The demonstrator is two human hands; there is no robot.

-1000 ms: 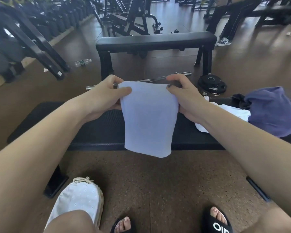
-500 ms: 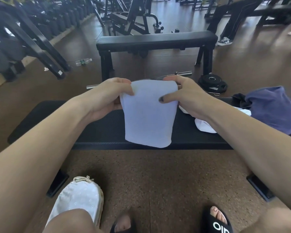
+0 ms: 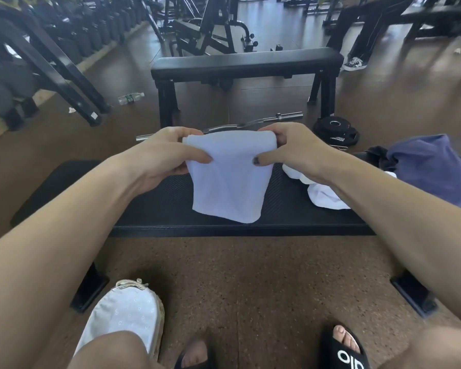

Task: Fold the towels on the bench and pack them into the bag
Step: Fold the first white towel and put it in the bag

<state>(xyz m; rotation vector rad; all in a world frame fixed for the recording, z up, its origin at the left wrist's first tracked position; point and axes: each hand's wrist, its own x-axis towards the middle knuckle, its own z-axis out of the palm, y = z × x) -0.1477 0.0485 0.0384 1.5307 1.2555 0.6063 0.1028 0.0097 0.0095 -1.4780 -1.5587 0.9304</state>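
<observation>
CHANGE: towel (image 3: 230,179) lowered since a second ago, hem now laid on surface (image 3: 155,206), top rolled over; fold judged under way | HANDS: left hand (image 3: 168,158) and right hand (image 3: 294,153) each pinching a top corner | COUNT: one towel held, one white heap (image 3: 326,197) right of hands, one bag (image 3: 431,166) beyond it, one pouch (image 3: 125,312) on floor below left hand.

Illumination is moderate and even, arriving from the far end of the room. The polished brown floor (image 3: 399,102) carries broad pale reflections there. Shadows are soft; a faint one lies under the near bench (image 3: 155,211). The white towel (image 3: 232,182) is bright but retains texture. Wide-angle distortion bends straight lines and stretches the forearms toward the lower corners. Distant machines (image 3: 64,30) appear dark and slightly soft.
</observation>
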